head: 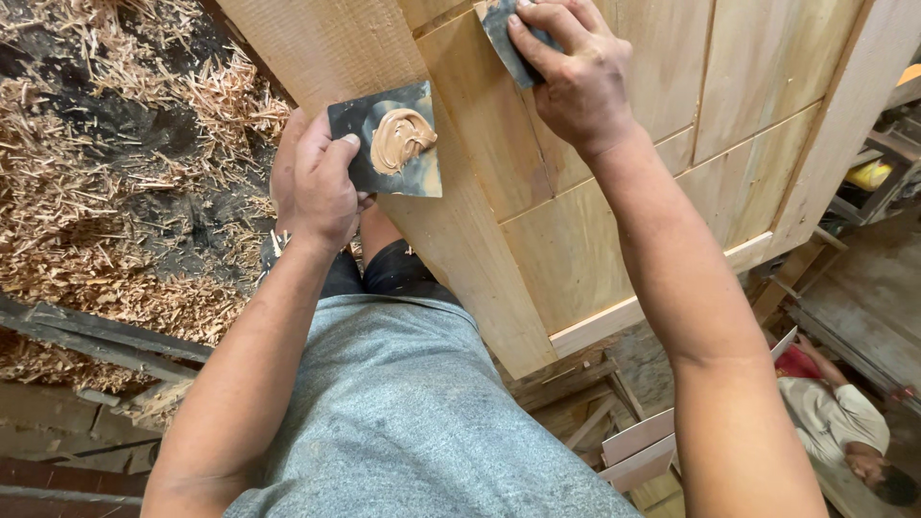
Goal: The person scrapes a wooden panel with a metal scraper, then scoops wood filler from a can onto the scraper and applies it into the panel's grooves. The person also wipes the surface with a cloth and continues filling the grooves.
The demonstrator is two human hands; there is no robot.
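Observation:
My left hand (321,182) grips a dark metal plate (389,182) that carries a dab of tan wood putty (401,139). My right hand (574,72) presses a small dark scraper blade (502,38) flat against a pale wooden panelled door (614,211), near a seam between its panels. The door lies across my front, its frame edge over my knees. Most of the scraper is hidden under my fingers.
Wood shavings (106,192) cover the dark floor on the left. Loose wooden planks (633,441) lie under the door's lower edge. Another person (835,422) in a pale shirt crouches at the lower right. A cluttered bench with a yellow object (868,176) stands at the right.

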